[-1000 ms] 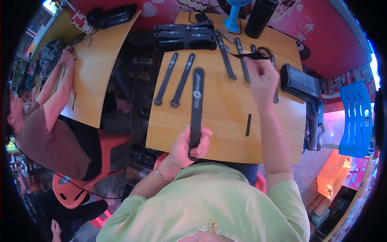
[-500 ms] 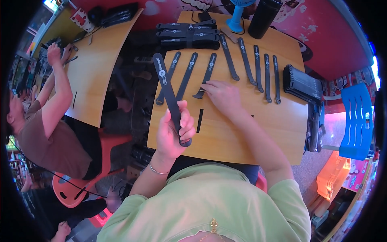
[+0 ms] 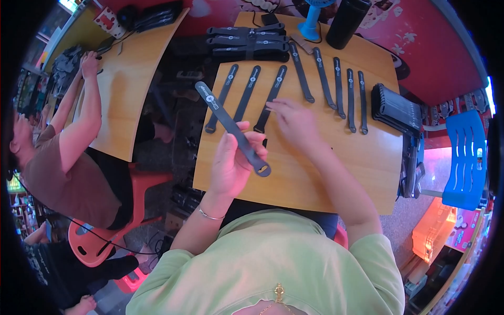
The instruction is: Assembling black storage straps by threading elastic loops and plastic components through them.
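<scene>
The dark grey strap (image 3: pixel 231 126) in the left hand (image 3: pixel 231 165) looks prone to swinging: it is gripped near its slotted lower end, and its long printed part juts unsupported toward the upper left of the frame. If that grip loosened, I think it could drop and knock the two left-hand straps (image 3: pixel 222 94) (image 3: pixel 249 92) askew. The right hand (image 3: pixel 298 126) could also drag the centre strap (image 3: pixel 274 94) out of line if a finger snagged its edge. A short black strip (image 3: pixel 264 142), partly covered by the left fingers, might be overlooked.

The held strap slants across the left hand, pinned between the thumb and curled fingers, its slotted end showing below them near the centre of the picture. The right hand is just beside the centre strap, fingers reaching left and slightly bent; I cannot tell whether they touch it or pinch anything. Five more straps (image 3: pixel 324 79) fan out at the upper right of the wooden table (image 3: pixel 315 184).
</scene>
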A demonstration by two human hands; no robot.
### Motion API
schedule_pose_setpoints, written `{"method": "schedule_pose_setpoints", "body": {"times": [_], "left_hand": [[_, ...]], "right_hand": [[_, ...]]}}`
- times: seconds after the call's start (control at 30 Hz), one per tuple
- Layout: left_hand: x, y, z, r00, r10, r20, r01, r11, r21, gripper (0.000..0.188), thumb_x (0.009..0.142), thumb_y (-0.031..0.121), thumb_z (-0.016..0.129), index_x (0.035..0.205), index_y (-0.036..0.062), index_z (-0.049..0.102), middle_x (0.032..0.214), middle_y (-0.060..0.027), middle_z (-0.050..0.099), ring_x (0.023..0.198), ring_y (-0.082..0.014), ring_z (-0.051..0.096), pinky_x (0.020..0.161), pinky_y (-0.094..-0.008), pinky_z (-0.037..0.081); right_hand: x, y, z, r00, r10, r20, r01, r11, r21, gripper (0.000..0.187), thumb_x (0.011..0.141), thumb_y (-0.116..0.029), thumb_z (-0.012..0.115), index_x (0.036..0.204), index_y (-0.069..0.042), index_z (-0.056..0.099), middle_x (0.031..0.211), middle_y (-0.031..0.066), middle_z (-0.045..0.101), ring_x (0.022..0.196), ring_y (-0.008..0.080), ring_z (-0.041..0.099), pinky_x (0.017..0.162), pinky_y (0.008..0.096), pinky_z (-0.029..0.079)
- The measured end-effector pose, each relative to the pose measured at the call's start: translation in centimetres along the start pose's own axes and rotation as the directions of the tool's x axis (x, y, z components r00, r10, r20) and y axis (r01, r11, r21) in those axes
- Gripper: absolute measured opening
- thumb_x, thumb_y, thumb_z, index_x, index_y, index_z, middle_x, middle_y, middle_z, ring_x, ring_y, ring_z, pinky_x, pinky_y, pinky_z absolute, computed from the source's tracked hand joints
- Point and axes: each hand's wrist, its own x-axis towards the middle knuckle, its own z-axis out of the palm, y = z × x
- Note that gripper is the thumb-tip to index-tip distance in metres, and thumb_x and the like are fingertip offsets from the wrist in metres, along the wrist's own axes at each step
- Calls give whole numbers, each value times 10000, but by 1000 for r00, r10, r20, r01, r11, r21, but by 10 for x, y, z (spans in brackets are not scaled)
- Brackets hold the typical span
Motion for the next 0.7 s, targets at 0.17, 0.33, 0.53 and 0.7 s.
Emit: {"method": "schedule_pose_setpoints", "body": {"times": [0.17,0.33,0.53,0.7], "left_hand": [[5,-9,9,998,-51,-21,52,998,41,283,989,257,382,1180,55,432,1074,-151,601,884,-233,647,748,-300,541],[11,-21,30,991,-135,22,135,991,-15,280,989,248,383,1185,54,430,1069,-148,601,901,-231,641,762,-311,540],[8,-34,55,966,-253,50,246,963,113,312,936,110,496,1231,48,417,1083,-136,594,981,-215,610,817,-331,533],[6,-39,58,969,-237,63,225,962,155,401,874,11,572,1242,53,418,1085,-116,596,1001,-210,603,860,-343,522]], "right_hand": [[-12,-37,-85,970,190,150,-236,881,410,201,749,-120,706,945,-91,677,857,45,609,708,171,617,592,284,482],[-52,-56,-114,999,42,15,-44,878,476,266,671,-98,770,921,-103,681,805,33,579,671,146,591,567,270,478],[-77,-44,-104,971,130,-200,-36,909,415,292,627,-20,783,895,-82,684,799,37,573,651,137,565,512,239,430],[-79,-49,-114,962,223,-159,-138,897,420,278,690,-9,727,955,-73,676,821,34,578,669,153,583,569,261,471]]}}
